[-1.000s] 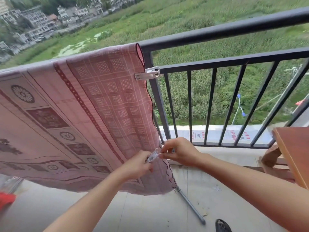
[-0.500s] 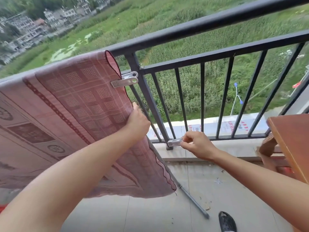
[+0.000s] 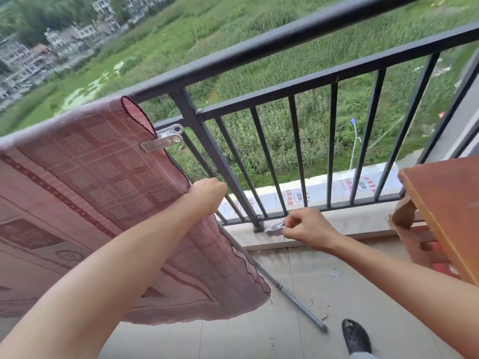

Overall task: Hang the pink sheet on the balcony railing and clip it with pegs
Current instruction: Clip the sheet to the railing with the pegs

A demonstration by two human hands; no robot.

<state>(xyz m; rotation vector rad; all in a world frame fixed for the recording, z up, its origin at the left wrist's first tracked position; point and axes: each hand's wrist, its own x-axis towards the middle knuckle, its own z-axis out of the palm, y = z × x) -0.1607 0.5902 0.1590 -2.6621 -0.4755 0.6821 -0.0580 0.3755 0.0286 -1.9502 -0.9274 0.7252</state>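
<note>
On my feed the pink sheet (image 3: 103, 190) is draped over the top bar of the balcony railing (image 3: 285, 40) and fills the left half of the frame. One silver peg (image 3: 162, 139) is already clipped on its right edge, up near the bar. The left hand (image 3: 207, 193) has its grip curled round that same edge lower down, mid-frame. The right hand (image 3: 308, 229) sits lower centre by the foot of the railing post, its grip pinching a second peg (image 3: 276, 229). A metal rod (image 3: 298, 304) lies on the floor below, and an orange-brown surface (image 3: 445, 203) pokes in at the right edge.
</note>
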